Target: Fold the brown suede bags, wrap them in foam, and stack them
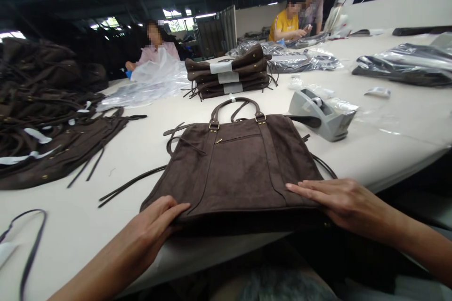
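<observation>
A dark brown handbag (240, 169) lies flat on the white table, its two handles pointing away from me and its bottom edge at the table's front edge. A zip and brass-coloured buckles show on its upper face. My left hand (155, 223) grips the bag's near left corner, fingers on top and the thumb side hidden. At the near right corner, my right hand (335, 200) holds the bag's edge with its fingers lying over the top. Thin straps stick out on both sides of the bag.
Brown bags (42, 117) are heaped at the left. Beyond the handles sits a stack of folded bags (229, 73). A grey tape dispenser (323, 115) stands right of the bag. Plastic-wrapped items (406, 63) lie farther right on the table (370, 160). Several people are across it.
</observation>
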The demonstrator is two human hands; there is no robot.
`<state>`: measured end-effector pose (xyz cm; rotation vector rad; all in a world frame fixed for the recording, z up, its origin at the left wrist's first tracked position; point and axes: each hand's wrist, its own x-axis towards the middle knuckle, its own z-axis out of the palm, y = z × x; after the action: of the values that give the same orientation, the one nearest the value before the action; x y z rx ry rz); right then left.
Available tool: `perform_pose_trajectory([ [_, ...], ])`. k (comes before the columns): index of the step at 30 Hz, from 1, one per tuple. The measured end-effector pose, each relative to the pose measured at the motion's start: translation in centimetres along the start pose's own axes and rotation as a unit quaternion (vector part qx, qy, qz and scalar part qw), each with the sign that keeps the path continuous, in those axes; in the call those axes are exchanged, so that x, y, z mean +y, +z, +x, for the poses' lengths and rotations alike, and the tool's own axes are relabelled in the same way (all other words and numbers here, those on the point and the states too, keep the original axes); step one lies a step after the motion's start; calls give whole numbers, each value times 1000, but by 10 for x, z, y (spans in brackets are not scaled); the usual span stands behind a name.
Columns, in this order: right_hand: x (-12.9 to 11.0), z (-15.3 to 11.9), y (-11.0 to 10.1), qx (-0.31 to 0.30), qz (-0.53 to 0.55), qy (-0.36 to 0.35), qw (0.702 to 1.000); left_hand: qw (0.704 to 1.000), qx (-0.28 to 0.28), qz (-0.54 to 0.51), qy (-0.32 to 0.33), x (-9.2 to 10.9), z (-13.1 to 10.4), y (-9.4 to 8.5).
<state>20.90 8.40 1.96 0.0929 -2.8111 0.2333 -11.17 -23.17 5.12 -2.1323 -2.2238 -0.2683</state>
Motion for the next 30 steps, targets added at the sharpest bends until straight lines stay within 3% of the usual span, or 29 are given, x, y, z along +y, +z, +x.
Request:
perform_pose_trajectory([
  [4, 1, -2, 2, 1, -9, -4, 1000, 989, 43, 121, 68, 9, -3, -2],
  [7, -3, -7, 7, 18, -45, -6, 999, 986, 62, 131, 82, 7, -4, -4],
  [11, -11, -13, 13, 24, -79, 0, 997, 990, 77, 73, 96, -18, 1, -1],
  [15, -13, -18, 14, 5, -86, -2, 996, 979, 35, 143, 144, -44, 1, 4],
  [18, -14, -20, 17, 18, -90, -15, 996, 977, 9, 174, 125, -52, -6, 13],
  [21, -19, -22, 27, 60, -86, -24, 994, 983, 43, 152, 93, -54, -15, 28],
  [25, -29, -27, 47, 109, -80, -6, 991, 987, 89, 90, 102, -56, -19, 44],
  [30, -35, -34, 57, 80, -79, 14, 994, 990, 74, 85, 81, -67, -22, 60],
])
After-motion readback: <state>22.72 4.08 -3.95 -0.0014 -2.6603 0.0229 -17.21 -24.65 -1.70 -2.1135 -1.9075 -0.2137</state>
